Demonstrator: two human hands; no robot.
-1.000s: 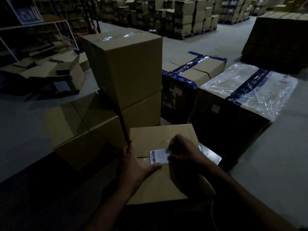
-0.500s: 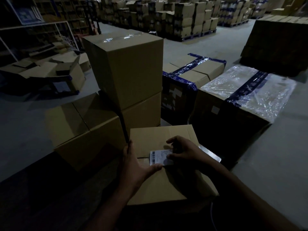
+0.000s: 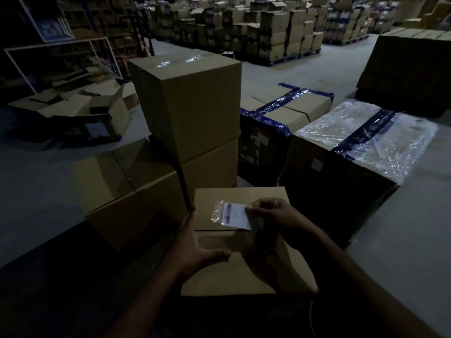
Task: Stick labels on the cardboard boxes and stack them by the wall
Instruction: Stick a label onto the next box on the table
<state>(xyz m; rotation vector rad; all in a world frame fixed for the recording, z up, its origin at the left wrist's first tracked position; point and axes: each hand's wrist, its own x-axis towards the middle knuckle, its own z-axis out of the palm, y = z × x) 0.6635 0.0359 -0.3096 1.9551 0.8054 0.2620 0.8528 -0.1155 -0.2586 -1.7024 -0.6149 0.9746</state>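
Because the label is pinched only at its right edge by the fingertips of the right hand, its free left portion, with a clear film margin, can sag or curl and, by judgement, touch the cardboard box before alignment is set, causing a crooked or creased bond. A second risk is the open seam between the flaps, which lies just near of the label; adhesive bridging that seam may lift. The right grip is narrow and closed on the label. The left hand holds nothing: its palm rests on the left edge of the box top, thumb spread flat across the near flap, steadying it. The label sits over the far flap, left of the right grip and far of the left thumb. Whether it already touches the cardboard cannot be told.
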